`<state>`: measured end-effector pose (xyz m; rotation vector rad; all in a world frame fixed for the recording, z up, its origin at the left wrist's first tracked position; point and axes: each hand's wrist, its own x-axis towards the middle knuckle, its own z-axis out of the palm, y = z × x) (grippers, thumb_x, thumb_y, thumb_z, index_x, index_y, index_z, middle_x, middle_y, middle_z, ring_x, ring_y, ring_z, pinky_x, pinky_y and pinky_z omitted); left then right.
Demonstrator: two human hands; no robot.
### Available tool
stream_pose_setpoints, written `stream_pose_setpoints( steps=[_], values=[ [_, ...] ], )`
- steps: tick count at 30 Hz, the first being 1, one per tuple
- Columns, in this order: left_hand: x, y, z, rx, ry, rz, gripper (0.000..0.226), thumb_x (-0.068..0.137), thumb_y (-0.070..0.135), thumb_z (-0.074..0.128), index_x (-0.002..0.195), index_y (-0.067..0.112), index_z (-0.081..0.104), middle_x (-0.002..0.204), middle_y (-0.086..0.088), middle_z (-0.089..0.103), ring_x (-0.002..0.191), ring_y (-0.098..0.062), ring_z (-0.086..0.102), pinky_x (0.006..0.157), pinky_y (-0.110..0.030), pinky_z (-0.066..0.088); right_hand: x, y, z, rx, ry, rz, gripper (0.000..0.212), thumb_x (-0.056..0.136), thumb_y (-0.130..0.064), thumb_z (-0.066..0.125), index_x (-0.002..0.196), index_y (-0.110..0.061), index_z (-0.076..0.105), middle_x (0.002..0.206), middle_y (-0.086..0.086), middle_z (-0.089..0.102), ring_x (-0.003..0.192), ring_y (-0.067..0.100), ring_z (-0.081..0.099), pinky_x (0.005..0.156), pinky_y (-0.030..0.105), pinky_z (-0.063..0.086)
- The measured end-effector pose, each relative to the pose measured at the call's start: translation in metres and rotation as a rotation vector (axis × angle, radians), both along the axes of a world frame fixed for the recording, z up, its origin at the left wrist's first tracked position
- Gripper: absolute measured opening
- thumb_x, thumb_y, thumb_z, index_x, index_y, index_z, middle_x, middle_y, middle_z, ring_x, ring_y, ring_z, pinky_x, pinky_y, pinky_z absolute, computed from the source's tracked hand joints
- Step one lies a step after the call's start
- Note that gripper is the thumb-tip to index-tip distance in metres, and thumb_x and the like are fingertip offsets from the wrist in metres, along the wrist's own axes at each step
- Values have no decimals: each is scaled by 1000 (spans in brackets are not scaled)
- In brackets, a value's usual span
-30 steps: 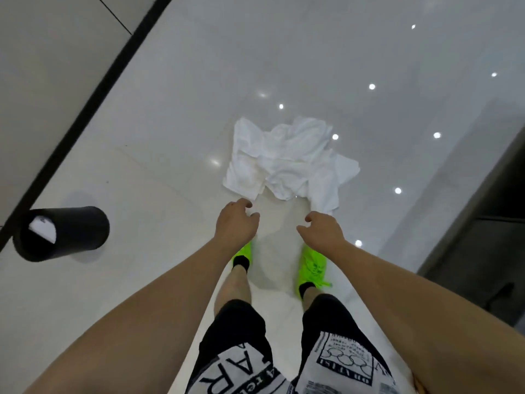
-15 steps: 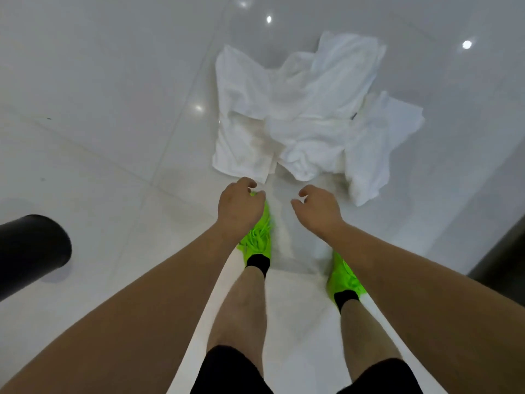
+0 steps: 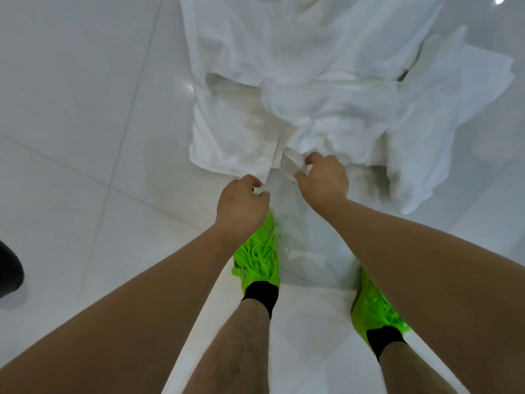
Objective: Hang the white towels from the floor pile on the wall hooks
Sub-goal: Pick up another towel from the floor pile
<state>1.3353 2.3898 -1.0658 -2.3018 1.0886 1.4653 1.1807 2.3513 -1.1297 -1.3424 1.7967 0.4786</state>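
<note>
Several white towels [image 3: 306,89] lie crumpled in a pile on the glossy tiled floor [image 3: 85,137], just ahead of both hands. Right hand [image 3: 324,179] pinches a corner at the pile's near edge between thumb and fingers. Left hand [image 3: 241,207] hovers just short of that edge, fingers loosely curled, holding nothing. Green shoes [image 3: 260,260] stand right behind; a black object [image 3: 8,271] sits at the floor's left side.

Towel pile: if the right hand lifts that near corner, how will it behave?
Probably floppy: the towels lie crumpled in soft folds, so the corner at the right hand should rise first and the rest drape after. They overlap, so a neighbour may drag along. On the glossy floor they would likely slide easily.
</note>
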Motion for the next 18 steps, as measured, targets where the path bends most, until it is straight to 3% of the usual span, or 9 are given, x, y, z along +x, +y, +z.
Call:
stream_pose_setpoints(
  steps=[3,7,14,18],
  values=[
    [0,10,2,38,-25,-40,33,93,28,56,124,18,61,120,-6,62,113,-23,55,87,-25,34,1,5,5,-85,-50,20,20,97,-22,50,97,-10,66,99,11,56,92,30,58,68,32,38],
    [-9,7,30,55,-36,-33,33,92,27,56,123,18,62,119,-7,63,114,-25,55,88,-26,34,-8,13,48,-128,-188,1,15,90,-13,53,78,-11,44,76,7,48,76,30,51,62,32,27],
    [-38,-46,154,-26,11,-8,35,92,28,57,126,18,60,123,-6,60,115,-22,53,94,-28,38,-52,-16,180,-121,-193,-8,13,93,-15,50,82,-13,45,67,4,51,71,32,54,60,33,37],
    [-52,-85,254,-151,10,-16,34,92,28,57,124,17,62,121,-6,63,118,-22,53,93,-25,36,-69,-50,277,-180,-199,-35,12,96,-17,49,98,-12,59,84,11,67,84,34,60,70,36,46]
  ],
)
